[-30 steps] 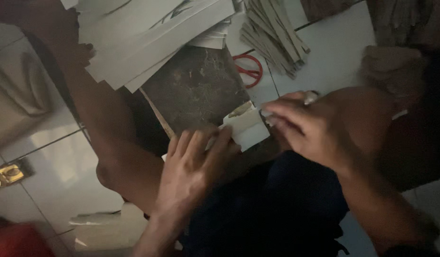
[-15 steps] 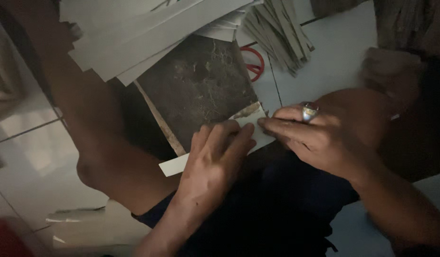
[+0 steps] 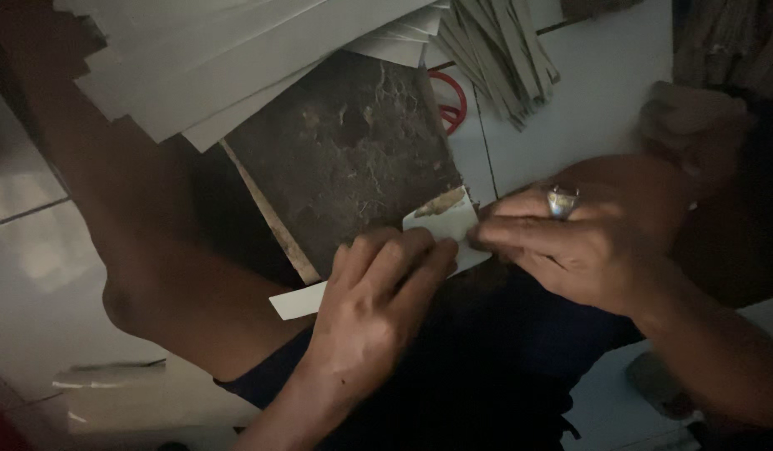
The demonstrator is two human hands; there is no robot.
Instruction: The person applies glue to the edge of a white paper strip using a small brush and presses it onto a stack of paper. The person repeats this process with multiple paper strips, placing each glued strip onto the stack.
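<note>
A white strip of card [image 3: 440,222] lies across the near edge of a dark, stained square board [image 3: 344,159]. My left hand [image 3: 378,305] presses flat on the strip's middle, its fingers spread over the card. My right hand [image 3: 578,242], a ring on one finger, pinches the strip's right end with its fingertips. The strip's left end [image 3: 296,302] sticks out past my left hand. The part under my palm is hidden.
A stack of pale card sheets [image 3: 236,58] lies at the top left. A bundle of narrow strips [image 3: 499,50] and red-handled scissors [image 3: 449,100] lie behind the board. My bare knee [image 3: 152,276] rests on the white tiled floor [image 3: 35,276].
The strip, folded up at the right a second ago, now lies flat. My left hand has slid onto it and my right hand has drawn to its right end.
</note>
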